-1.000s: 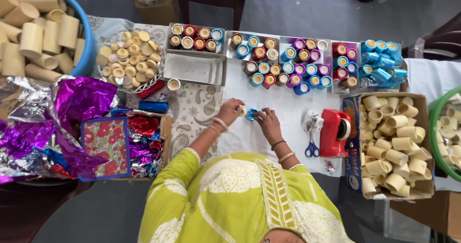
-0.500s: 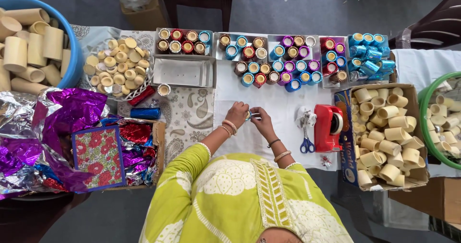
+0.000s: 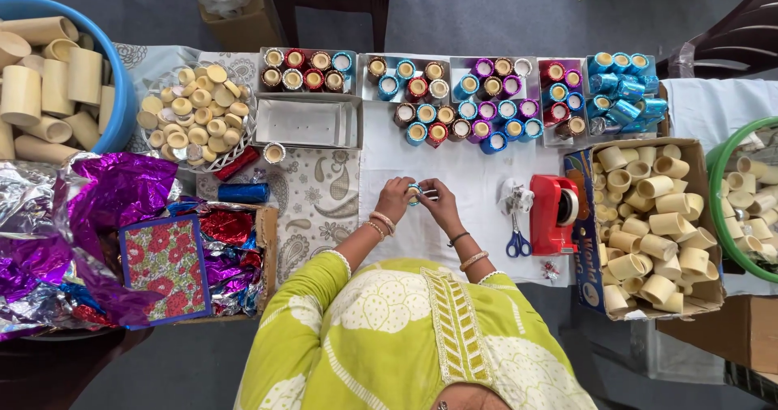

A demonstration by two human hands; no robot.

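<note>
Probably light, stiff, foil-slick: small tube (image 3: 415,193) pinched between left hand (image 3: 395,199) and right hand (image 3: 442,204); best gripped by ends.

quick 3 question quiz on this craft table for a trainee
1. True or false: the tape dispenser is red.
2. What lies just left of the dispenser? A) scissors B) a spoon C) a pen
3. What do the left hand and right hand hold between them?

Key: 1 true. 2 A, the scissors. 3 a small blue foil tube.
</note>
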